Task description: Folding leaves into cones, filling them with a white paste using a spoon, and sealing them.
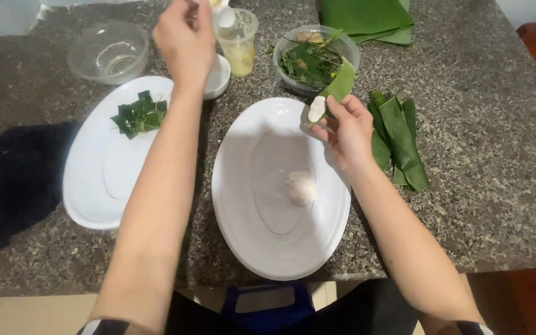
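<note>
Head view looked down on a speckled granite surface (497,186). My right hand (345,133), just right of centre, pinched a strip of green leaf (340,84) carrying a white dab of dough (316,108), held over the upper rim of the large white oval plate (243,223). A pale lump of dough (301,187) lay near that plate's middle. My left hand (184,40), at the top of the frame, was closed around a white spoon (226,17) over a clear plastic cup (238,46) with yellowish contents. At left, a second white oval plate (94,180) carried a folded leaf parcel (139,115). Leaf strips (398,139) lay right of my right hand, beside a clear bowl of greens (311,59).
</note>
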